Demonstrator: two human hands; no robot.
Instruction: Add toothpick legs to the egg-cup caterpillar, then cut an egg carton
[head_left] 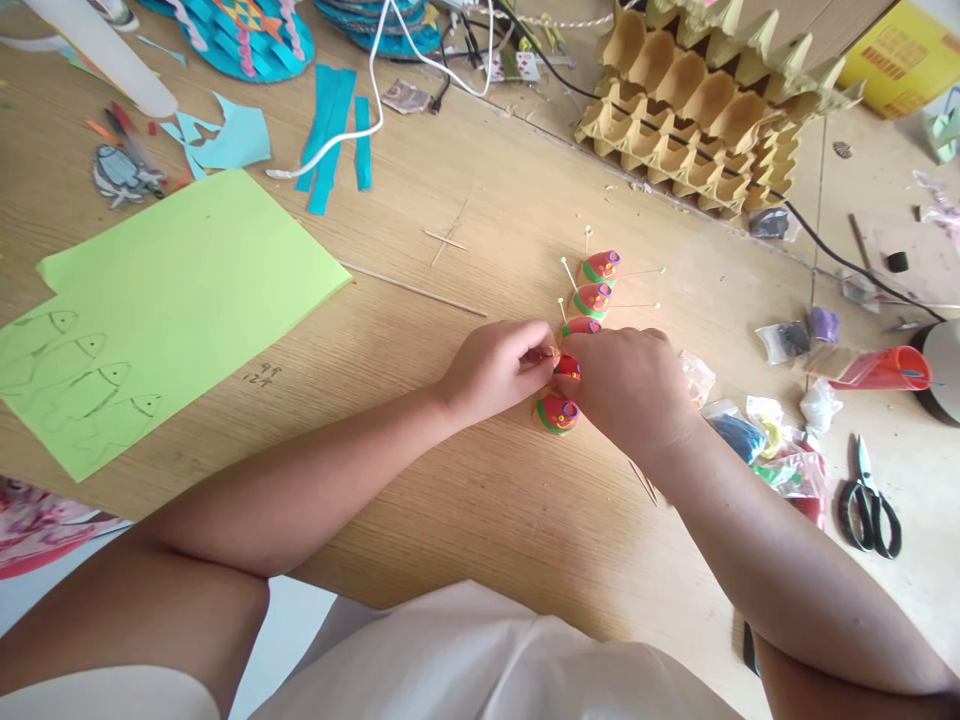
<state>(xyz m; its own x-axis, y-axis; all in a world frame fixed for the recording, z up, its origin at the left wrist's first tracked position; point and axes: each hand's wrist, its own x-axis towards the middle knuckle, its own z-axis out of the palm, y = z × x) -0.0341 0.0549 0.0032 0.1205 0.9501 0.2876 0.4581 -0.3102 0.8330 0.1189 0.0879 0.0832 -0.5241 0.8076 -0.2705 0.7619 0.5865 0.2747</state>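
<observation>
Two bare hands are meeting over a row of small painted clay figures (592, 300) on a wooden table (465, 500). The left hand (499, 368) is pinching its fingertips together on a red figure (568, 367) in the middle of the row, while the right hand (630, 385) is curling over the same piece from the other side, its fingers closed on it and hiding most of it. The two hands are touching at the fingertips.

The row is running away from the person: the nearest figure (556, 413), red with a green band, is sitting just below the hands; three more are lining up beyond them, each with thin sticks poking out, tipped in pale green.

A sheet of green paper (187, 290) with fish outlines drawn along its near edge is lying well to the left. Strips of blue paper (330, 135) are scattered beyond it, crossed by a white cable (375, 100). A stack of yellow egg cartons (705, 110) is standing at the far edge. To the right, small plastic bags (780, 460) of coloured material are lying near the right forearm, with black scissors (870, 505) just beyond them and an orange cup (889, 370) tipped on its side farther back.
</observation>
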